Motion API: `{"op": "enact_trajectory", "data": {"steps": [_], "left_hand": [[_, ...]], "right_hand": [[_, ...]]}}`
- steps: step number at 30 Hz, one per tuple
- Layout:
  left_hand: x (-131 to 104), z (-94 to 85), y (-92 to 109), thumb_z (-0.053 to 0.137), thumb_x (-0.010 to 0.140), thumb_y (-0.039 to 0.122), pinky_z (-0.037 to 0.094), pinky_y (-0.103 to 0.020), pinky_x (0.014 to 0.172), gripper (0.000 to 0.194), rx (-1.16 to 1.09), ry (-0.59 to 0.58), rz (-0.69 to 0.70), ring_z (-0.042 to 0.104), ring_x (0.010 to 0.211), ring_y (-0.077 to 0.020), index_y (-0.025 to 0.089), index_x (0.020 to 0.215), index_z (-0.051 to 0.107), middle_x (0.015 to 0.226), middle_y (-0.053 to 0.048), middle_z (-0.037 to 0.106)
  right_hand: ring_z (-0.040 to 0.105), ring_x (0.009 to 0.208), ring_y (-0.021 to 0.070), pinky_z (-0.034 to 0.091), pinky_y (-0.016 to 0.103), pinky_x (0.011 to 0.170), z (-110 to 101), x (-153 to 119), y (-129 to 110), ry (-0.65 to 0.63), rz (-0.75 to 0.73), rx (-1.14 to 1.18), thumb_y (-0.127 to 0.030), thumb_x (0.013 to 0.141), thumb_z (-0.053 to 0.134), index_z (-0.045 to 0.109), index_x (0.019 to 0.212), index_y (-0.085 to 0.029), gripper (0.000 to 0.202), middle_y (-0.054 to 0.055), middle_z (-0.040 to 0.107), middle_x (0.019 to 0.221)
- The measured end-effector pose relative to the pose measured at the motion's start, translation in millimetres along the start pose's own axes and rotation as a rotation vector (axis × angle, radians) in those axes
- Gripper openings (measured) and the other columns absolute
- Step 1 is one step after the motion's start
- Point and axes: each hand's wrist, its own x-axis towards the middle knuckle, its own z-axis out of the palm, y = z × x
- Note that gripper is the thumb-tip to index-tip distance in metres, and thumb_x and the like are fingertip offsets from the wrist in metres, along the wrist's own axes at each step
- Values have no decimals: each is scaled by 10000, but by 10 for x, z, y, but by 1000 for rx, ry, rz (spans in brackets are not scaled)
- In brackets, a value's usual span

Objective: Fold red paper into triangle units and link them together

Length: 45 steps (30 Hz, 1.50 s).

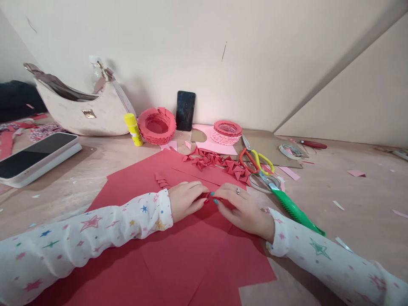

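Both hands meet over large red paper sheets (191, 255), fingertips close together. My left hand (188, 199) pinches one end of a small folded red paper piece (208, 196). The other end is pinched between thumb and fingers of my right hand (240, 207), which wears a ring. Much of that piece is hidden by the fingers. Left of my left hand lies a short chain of interlocked red folds (162, 180). Just beyond the hands is a heap of loose folded red pieces (216, 161).
Scissors with red and yellow handles (257, 159) and green-handled scissors (291, 208) lie right. Behind stand a red paper ring (157, 126), a red-and-pink ring (226, 132), a glue stick (133, 129), a dark phone (185, 110) and a handbag (89, 108). A white-cased phone (40, 157) lies left.
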Motion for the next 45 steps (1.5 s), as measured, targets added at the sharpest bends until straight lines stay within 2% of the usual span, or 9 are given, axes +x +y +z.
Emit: {"op": "enact_trajectory", "data": {"steps": [4,13,18,23,27,31,40,45], "left_hand": [[9,-8,-2,322,808,217,410,-291,684,206,4,4,-5,503,713,-153,135,913,479,812,-55,539],[10,6,2,329,798,221,412,-287,663,200,23,9,9,500,684,-150,137,891,485,784,-50,536],[8,26,-14,326,800,226,411,-277,655,199,22,23,26,496,677,-144,141,894,480,782,-47,535],[-2,30,-22,328,804,239,410,-278,637,199,41,24,42,497,661,-144,143,890,479,768,-42,532],[-2,41,-19,328,804,239,407,-279,628,195,50,42,62,506,655,-142,142,888,476,772,-42,539],[0,52,-23,327,803,236,404,-277,632,193,61,57,65,512,664,-143,147,888,476,770,-40,541],[2,-15,19,334,816,242,398,-280,681,201,43,-31,39,507,724,-149,137,929,463,839,-53,543],[11,-7,13,322,819,238,393,-277,672,200,30,-34,33,503,727,-152,136,914,464,826,-57,540]], "right_hand": [[522,734,87,443,183,672,-37,28,-19,4,40,-71,-106,761,454,512,867,-164,134,28,586,778],[501,850,115,431,249,764,51,-62,76,-15,-21,-23,-113,778,443,495,923,-164,162,47,570,874],[499,833,115,432,253,758,42,-55,77,2,-9,-34,-118,772,463,507,911,-155,151,44,576,859],[486,875,133,424,281,784,10,-27,57,-19,-61,-41,-101,773,450,526,909,-156,165,53,574,890],[493,767,137,440,280,665,0,-18,47,55,-70,-85,-92,758,465,559,846,-173,152,52,558,806],[488,735,127,443,267,641,14,-28,56,16,-102,9,-77,770,446,545,888,-156,173,54,562,793],[507,795,130,453,288,720,42,-72,76,-23,-177,11,-83,774,440,529,928,-134,185,67,574,849],[515,803,123,449,268,738,40,-71,57,-41,-81,10,-117,773,434,499,972,-157,213,49,578,836]]}}
